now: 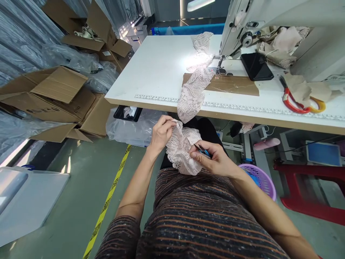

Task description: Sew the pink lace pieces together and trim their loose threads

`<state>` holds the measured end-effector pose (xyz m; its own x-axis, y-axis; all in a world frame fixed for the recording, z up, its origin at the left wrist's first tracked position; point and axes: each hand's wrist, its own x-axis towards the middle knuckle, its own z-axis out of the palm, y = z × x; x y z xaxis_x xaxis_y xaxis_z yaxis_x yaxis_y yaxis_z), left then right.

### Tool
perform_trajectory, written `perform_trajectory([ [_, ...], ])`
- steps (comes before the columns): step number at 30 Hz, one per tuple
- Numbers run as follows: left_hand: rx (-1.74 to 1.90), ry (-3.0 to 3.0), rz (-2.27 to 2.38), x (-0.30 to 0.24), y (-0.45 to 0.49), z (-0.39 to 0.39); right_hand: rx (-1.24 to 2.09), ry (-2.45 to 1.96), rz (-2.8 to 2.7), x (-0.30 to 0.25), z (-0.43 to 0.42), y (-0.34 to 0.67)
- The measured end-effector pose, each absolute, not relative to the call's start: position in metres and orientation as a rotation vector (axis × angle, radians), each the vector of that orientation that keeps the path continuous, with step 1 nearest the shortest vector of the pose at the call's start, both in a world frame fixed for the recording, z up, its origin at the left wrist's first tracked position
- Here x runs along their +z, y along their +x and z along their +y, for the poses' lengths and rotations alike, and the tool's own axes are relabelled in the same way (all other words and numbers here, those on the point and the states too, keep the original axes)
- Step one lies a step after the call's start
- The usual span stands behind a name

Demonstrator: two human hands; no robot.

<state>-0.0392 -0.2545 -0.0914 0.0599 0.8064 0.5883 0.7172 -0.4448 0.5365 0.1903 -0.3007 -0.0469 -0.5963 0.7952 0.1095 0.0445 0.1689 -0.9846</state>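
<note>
Nearest you is your striped top (205,216), and just beyond it the gathered lace (183,151) sits bunched over your lap, in front of the table edge. Crumpled as it is, it shows no clear long axis; its scalloped edge faces your left. Your right hand (211,156) is curled around small blue-handled snips (205,152), the thumb and fingertips against the lace. Their long axis slants across you, dark tips pointing left and slightly away. A little farther out, your left hand (161,132) pinches the lace's upper edge between thumb and fingers.

Past your hands, a lace strip (192,95) overhangs the near edge of the white table (151,72). Its long axis runs away from you, leaning slightly right toward the far side; you can't tell whether it joins the bunch. Red-and-yellow-handled scissors (292,103) lie to the right. Farther back are brown cardboard (234,85), partly beneath the strip, a black phone (257,66) and the sewing machine (269,14).
</note>
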Motion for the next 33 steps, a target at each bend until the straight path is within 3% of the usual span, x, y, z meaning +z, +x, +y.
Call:
perform_trajectory([
  [6,1.361,2.219,1.682,-0.096,-0.049,-0.252,1.470,-0.781,-1.807,-0.049,-0.301,0.191],
  [12,1.499,2.022,1.342,-0.090,-0.037,-0.259,1.454,-0.751,-1.855,-0.044,-0.300,0.190],
  [18,1.464,1.467,1.008,-0.083,-0.007,-0.271,1.376,-0.577,-1.894,-0.023,-0.294,0.180],
  [24,1.341,1.102,0.920,-0.079,0.000,-0.280,1.245,-0.883,-1.615,-0.040,-0.281,0.168],
  [33,1.151,1.083,0.910,-0.069,-0.012,-0.282,1.208,-1.079,-1.502,-0.052,-0.284,0.167],
])
